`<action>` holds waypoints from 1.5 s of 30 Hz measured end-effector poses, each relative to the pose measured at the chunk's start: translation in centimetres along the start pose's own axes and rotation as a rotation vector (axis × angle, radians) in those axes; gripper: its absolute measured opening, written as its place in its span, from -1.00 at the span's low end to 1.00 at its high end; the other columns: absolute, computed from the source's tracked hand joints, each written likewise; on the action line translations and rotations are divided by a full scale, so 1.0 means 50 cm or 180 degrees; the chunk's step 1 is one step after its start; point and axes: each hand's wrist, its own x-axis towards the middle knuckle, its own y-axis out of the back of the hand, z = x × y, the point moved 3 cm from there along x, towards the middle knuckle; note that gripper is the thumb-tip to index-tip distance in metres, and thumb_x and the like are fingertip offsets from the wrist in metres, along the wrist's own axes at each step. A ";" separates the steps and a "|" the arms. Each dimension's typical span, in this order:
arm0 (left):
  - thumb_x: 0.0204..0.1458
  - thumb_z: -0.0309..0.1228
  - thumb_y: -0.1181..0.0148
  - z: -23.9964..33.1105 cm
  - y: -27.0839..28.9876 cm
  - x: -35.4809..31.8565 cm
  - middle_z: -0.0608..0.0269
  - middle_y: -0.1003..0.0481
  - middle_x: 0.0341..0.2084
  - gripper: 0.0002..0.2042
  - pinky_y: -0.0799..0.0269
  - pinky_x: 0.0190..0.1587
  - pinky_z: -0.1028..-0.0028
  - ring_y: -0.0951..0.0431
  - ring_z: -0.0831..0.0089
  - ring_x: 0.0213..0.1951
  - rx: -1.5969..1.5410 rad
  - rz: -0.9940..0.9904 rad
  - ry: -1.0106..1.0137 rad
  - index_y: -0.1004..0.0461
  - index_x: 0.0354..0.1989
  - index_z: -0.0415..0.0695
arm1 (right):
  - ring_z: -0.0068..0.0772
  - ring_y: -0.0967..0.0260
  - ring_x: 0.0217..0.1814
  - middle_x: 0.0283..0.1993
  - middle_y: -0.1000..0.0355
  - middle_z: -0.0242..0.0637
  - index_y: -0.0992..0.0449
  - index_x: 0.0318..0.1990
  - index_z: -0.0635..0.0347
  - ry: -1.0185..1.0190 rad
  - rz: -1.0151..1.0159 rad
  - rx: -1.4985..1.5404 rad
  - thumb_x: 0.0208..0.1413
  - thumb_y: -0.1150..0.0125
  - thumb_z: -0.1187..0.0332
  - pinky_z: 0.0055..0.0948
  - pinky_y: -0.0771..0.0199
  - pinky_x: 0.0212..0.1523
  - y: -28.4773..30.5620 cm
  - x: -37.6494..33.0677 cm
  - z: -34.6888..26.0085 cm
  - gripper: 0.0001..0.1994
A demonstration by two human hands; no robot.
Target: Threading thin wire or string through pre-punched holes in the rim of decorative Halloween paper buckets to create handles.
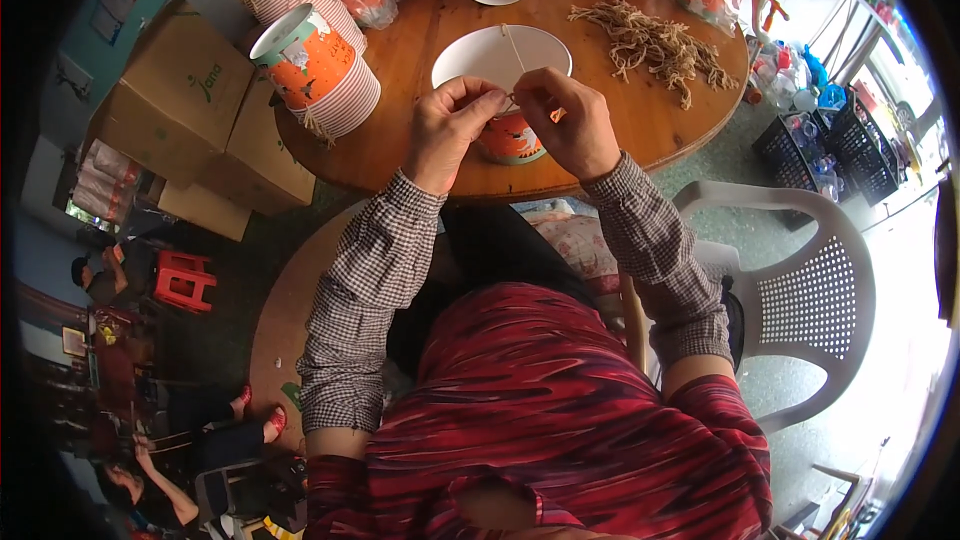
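Item: paper cup (505, 70), white inside, orange printed wall, upright at the near edge of the round wooden tabletop (420, 50).
Step, as judged: fitting a string handle (513, 48) across the rim.
Left hand (448, 130) and right hand (568, 125): each grip pinched together on the thin tan string at the near rim; the knot itself is too small to make out.
Next move calls for fine, even tension.
Nearby: loose pile of fibrous strings (655, 45); ribbed stack of nested cups (315, 70).
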 end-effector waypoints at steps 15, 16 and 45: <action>0.02 -0.52 -0.20 -0.016 -0.012 -0.022 0.49 -0.30 -0.67 -0.94 -0.20 -0.52 0.68 -0.22 0.75 -0.58 0.1960 0.0133 -0.1862 -0.46 -0.41 -0.25 | 0.02 -0.43 -0.45 -0.48 -0.41 -0.06 -0.29 -0.28 0.20 -0.0269 0.0462 -0.0534 0.11 -0.02 0.47 -0.22 -0.41 -0.48 -0.021 -0.002 0.029 -0.93; 0.02 -0.52 -0.20 -0.017 -0.010 -0.020 0.49 -0.30 -0.67 -0.94 -0.20 -0.52 0.68 -0.22 0.75 -0.58 0.1960 0.0135 -0.1868 -0.46 -0.41 -0.25 | 0.03 -0.43 -0.44 -0.47 -0.41 -0.05 -0.29 -0.29 0.20 -0.0326 0.0494 -0.0495 0.11 -0.02 0.46 -0.21 -0.41 -0.48 -0.023 -0.001 0.031 -0.94; -0.04 -0.36 -0.24 0.001 -0.012 0.025 0.16 -0.56 -0.46 -0.78 -0.44 -0.31 0.52 -0.55 0.50 -0.42 0.1056 -0.0034 -0.0693 -0.51 -0.32 -0.28 | -0.19 -0.51 -0.39 -0.45 -0.46 -0.11 -0.38 -0.24 0.23 -0.0623 -0.0041 0.0270 0.09 -0.10 0.40 -0.37 -0.47 -0.38 -0.014 0.034 0.023 -0.87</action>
